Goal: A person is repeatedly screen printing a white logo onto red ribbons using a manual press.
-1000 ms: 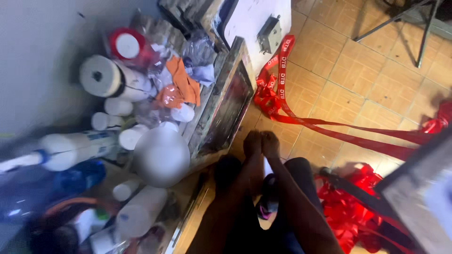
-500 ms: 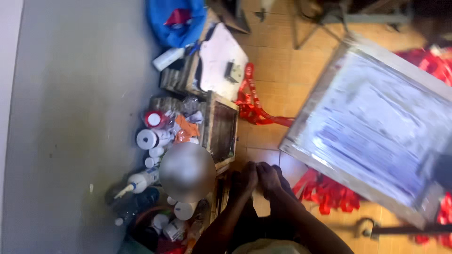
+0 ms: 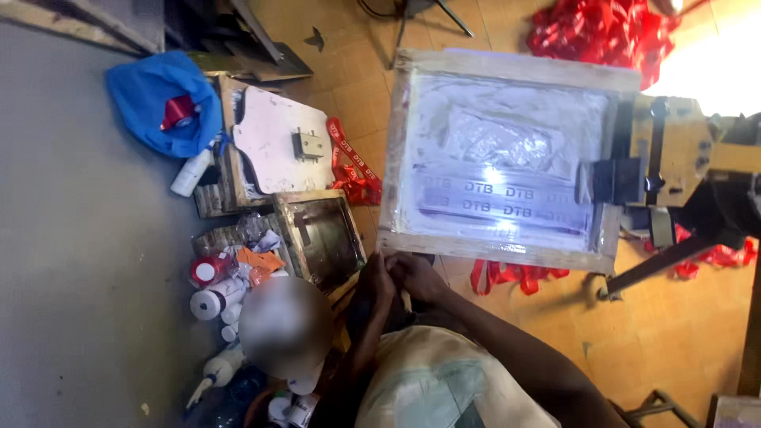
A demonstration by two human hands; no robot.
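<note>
My left hand [image 3: 376, 277] and my right hand [image 3: 420, 279] are pressed together, fingers curled, at the near left corner of a wooden screen-printing frame [image 3: 412, 143]. The frame holds a pale mesh with rows of dark lettering and is clamped at its right side to a yellow metal arm [image 3: 674, 158]. A small pale thing shows between my hands; I cannot tell what it is or which hand holds it.
A smaller dark wooden frame [image 3: 321, 238] lies left of my hands. Bottles, tape rolls and rags [image 3: 226, 285] crowd the grey wall. A blurred round shape [image 3: 285, 325] covers part of them. Red printed ribbons [image 3: 353, 170] and a blue bag [image 3: 162, 99] lie on the tiled floor.
The view has swung up and to the right, so the large screen frame now fills the middle. My hands have stayed together and now meet the frame's near corner.
</note>
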